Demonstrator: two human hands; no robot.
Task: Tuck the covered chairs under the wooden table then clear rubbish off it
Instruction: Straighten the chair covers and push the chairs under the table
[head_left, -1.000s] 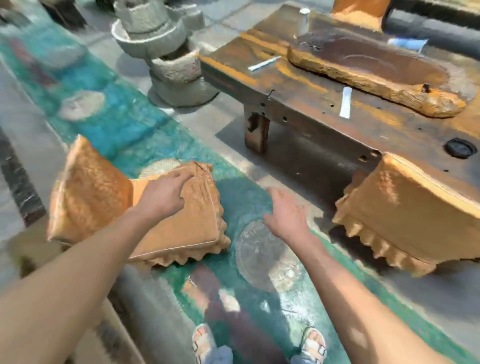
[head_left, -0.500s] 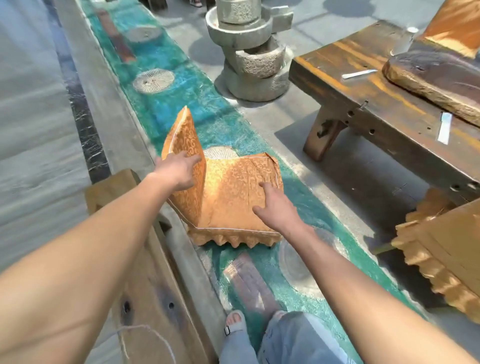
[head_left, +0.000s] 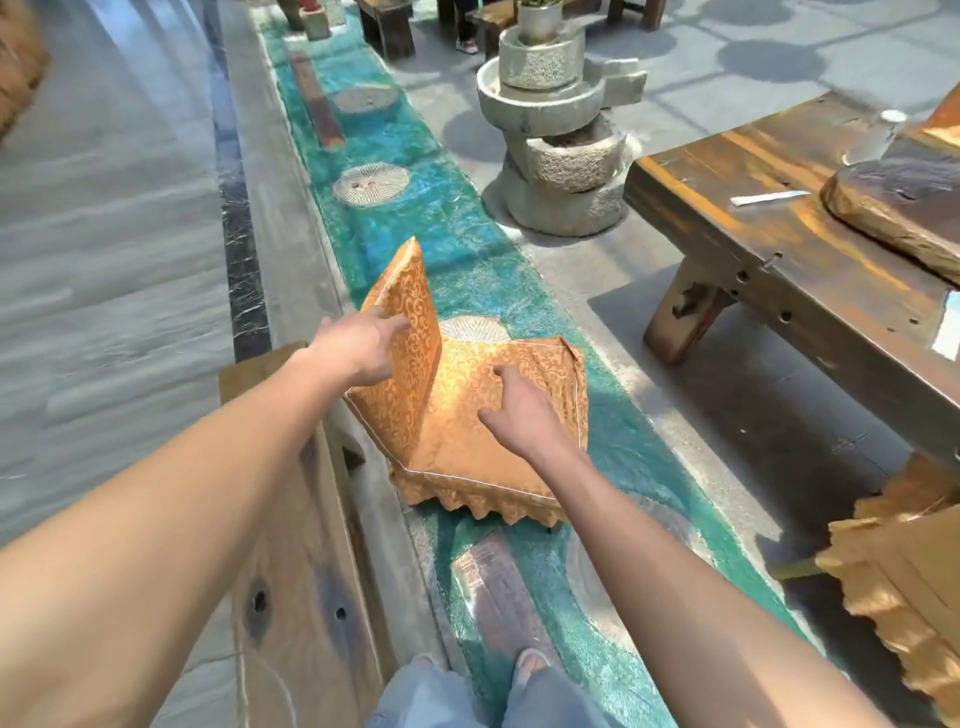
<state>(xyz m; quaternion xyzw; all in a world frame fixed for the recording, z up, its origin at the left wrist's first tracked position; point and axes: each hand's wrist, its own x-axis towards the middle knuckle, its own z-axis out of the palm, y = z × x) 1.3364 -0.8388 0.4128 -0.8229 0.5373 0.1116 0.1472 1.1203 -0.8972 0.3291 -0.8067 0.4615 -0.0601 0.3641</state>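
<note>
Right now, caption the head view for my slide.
Left hand on the covered chair's backrest, right hand on its seat, beside the wooden table.

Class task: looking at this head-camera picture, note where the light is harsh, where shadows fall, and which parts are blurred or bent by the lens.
Head view: hard sunlight glares on the table top and the chair seat; a dark shadow lies under the table; the pavement at left is smeared by motion blur; the wide lens stretches the forearms and bows the edges; the left hand and right hand on the chair are fairly sharp.
</note>
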